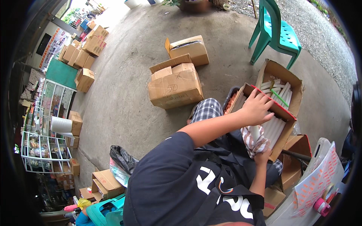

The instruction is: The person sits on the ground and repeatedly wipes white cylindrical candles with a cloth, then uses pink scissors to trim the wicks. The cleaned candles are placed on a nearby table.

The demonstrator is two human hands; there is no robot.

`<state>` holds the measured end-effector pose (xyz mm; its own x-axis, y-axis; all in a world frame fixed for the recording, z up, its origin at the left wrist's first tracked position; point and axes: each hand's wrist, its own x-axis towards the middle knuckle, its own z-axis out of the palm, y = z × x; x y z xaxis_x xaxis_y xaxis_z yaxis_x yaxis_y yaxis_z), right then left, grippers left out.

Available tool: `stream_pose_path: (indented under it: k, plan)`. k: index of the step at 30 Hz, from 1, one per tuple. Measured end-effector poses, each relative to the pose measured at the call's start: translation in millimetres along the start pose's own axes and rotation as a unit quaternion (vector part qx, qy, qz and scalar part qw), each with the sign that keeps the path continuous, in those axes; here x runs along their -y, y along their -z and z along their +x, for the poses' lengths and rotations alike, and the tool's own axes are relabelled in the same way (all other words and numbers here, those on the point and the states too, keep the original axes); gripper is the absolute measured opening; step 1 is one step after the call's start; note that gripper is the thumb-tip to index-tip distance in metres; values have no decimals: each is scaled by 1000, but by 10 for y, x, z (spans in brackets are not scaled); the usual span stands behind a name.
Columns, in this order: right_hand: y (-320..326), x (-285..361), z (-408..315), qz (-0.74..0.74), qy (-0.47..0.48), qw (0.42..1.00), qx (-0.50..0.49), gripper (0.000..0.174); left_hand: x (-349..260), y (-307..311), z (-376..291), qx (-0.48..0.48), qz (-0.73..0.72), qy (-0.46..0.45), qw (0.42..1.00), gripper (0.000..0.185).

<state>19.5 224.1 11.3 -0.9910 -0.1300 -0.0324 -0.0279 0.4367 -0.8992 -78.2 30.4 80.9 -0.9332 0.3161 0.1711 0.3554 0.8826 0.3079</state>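
Observation:
My right hand grips a brown-and-white striped cloth, wrapped around a white candle. Fingers spread, my left hand lies over the red-edged rim of a cardboard box on my lap. Inside that box, long white candles lie side by side. Just beyond it, another cardboard box holds loose white candles and a tool with a thin green handle. My left forearm hides part of the near box.
Large cardboard boxes stand on the concrete floor ahead. A teal plastic chair is at upper right. To my right, a table bears printed plastic sheeting and a pink tape dispenser. Another person's blue sleeve shows at lower left.

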Motion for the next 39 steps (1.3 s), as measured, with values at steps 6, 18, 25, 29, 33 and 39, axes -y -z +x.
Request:
stream_pose_path:
  k: [6,18,25,29,33,39]
  plan:
    - [284,-455,218,-52,96,988,-107,25,120,-91,-377,332,-121,98,930,72]
    - [423,-158,592,580,-112,759,-273,58,-163,-446,-516,277,-575,220,738,53]
    - [-617,-258,52,511,-169,820,-192,45,-550,-737,-566,110,-328,172,922,54]
    - [-367,-139,112,478,-166,821,-264,51,-658,-506,-596,150,-288,113,939,54]
    - [192,-127,418,551,-194,760,-285,59,-657,-359,-702,159,-266,81,948,49]
    - [302,-445,437,571,-152,760,-271,53,-472,-242,-821,235,-235,87,939,50]
